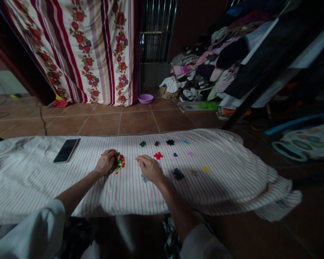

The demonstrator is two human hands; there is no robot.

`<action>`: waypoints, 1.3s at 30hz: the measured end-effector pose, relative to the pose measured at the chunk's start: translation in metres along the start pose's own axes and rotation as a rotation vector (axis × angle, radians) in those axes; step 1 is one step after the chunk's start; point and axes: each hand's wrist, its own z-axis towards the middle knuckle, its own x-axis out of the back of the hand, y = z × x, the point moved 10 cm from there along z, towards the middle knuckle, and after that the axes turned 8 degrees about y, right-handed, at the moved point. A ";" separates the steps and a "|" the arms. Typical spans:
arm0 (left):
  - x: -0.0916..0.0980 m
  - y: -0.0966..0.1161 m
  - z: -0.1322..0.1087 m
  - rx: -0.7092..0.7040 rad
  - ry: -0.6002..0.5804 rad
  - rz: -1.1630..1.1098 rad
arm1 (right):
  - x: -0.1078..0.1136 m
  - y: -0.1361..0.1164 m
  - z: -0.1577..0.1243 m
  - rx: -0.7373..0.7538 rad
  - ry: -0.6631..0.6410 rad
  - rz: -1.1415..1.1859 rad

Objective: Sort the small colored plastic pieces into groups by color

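My left hand [106, 162] lies cupped against the left edge of a pile of small multicoloured pieces [120, 162], its fingers loosely bent and partly hidden. My right hand [150, 168] is over the cloth to the right of the pile, thumb and fingertips pinched together; whatever is between them is too small to make out. Beneath its wrist side shows a grey cluster of pieces [144, 178]. Farther right lie single-colour clusters: red [158, 155], dark green [142, 144], brown [156, 143], black [170, 142] and dark grey [178, 174].
More small groups are blue [185, 142], purple [175, 154], pink [190, 154], tan [193, 172] and yellow [206, 168]. A phone [67, 150] lies left on the striped cloth [83, 194]. Beyond are a purple basin [145, 98] and heaped clothes [205, 68].
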 end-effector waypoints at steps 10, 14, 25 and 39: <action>-0.003 0.053 -0.042 -0.167 -0.012 0.172 | -0.002 -0.003 -0.001 -0.004 -0.023 -0.025; 0.005 0.049 -0.065 -0.192 -0.025 0.213 | -0.005 -0.006 -0.004 0.012 -0.034 -0.023; 0.026 0.032 -0.115 -0.156 0.017 0.333 | -0.010 -0.010 -0.005 0.024 -0.048 -0.007; 0.009 -0.012 -0.084 -0.050 0.003 0.274 | -0.026 -0.017 0.000 0.019 -0.078 -0.013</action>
